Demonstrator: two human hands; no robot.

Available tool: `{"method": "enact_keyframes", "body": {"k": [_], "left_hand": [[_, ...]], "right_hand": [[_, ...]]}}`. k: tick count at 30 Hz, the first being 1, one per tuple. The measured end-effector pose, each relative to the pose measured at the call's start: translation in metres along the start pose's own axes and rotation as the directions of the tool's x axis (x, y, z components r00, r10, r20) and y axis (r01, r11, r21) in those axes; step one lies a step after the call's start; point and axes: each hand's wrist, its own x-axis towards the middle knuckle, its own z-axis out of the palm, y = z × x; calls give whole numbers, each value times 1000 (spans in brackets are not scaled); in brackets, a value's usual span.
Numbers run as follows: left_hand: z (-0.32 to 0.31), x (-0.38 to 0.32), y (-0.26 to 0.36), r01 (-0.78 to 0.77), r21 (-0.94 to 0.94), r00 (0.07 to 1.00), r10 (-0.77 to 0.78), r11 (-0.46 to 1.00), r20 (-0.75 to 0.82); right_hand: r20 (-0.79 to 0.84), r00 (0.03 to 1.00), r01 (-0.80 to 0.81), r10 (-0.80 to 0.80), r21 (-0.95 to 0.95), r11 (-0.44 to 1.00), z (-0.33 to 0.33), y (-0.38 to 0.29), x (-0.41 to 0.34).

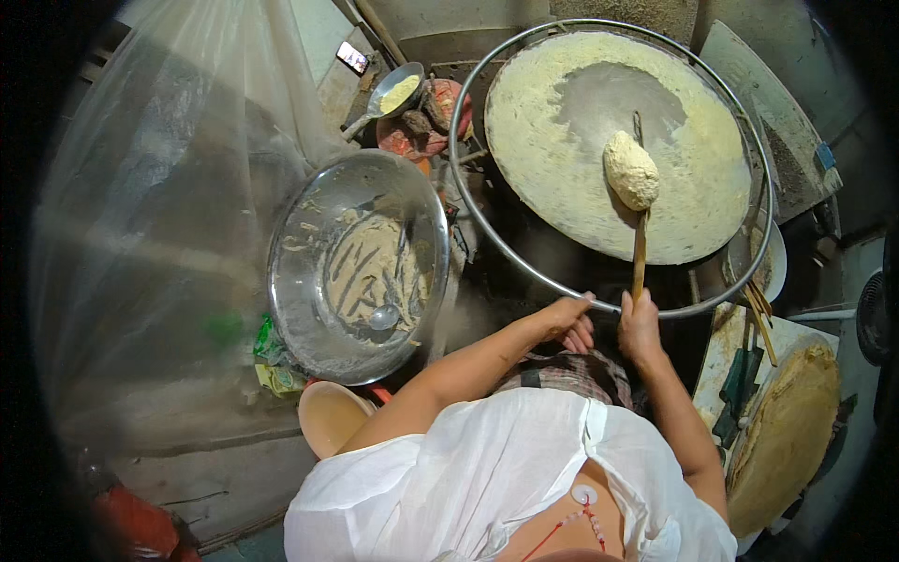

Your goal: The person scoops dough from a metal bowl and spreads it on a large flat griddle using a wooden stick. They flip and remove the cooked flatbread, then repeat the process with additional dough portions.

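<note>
My right hand (640, 327) grips the wooden handle of a spreading tool (639, 256). A lump of pale dough or thick batter (631, 171) sits against the tool, over the round griddle (609, 91). A thin yellowish layer of batter (541, 140) covers most of the griddle, while grey metal shows in its upper middle. My left hand (570, 324) is by the near side of the metal ring (502, 242) around the griddle, fingers partly curled; whether it touches the ring is unclear. To the left, a large steel basin (288, 330) holds batter residue and a metal ladle (384, 317).
A stack of thin flatbreads (786, 435) lies at the right. A long-handled scoop with yellow flour or meal (400, 93) and a phone (352, 58) are at the upper left. Plastic sheeting (175, 175) hangs on the left, and a tan bowl (333, 419) stands below the basin.
</note>
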Motion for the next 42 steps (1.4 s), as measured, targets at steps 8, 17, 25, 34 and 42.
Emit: {"method": "enact_keyframes", "body": {"k": [8,17,25,34,42], "left_hand": [[-69,-29,8,-382,-154,784,231,911,-576],[-24,-5,1,-93,-233,956,21,968,-294],[-13,-12,7,22,106,994,-32,994,101],[-43,1,16,-435,-162,601,151,886,-785],[2,0,13,86,36,985,-90,996,145]], "right_hand": [[-134,990,-34,32,-9,999,-29,38,5],[-121,981,-142,150,76,987,-47,37,17],[85,991,-99,99,-5,995,-77,-1,36],[23,999,41,-40,-48,998,-47,10,36],[-15,997,-70,70,-56,996,-26,-4,9]]}}
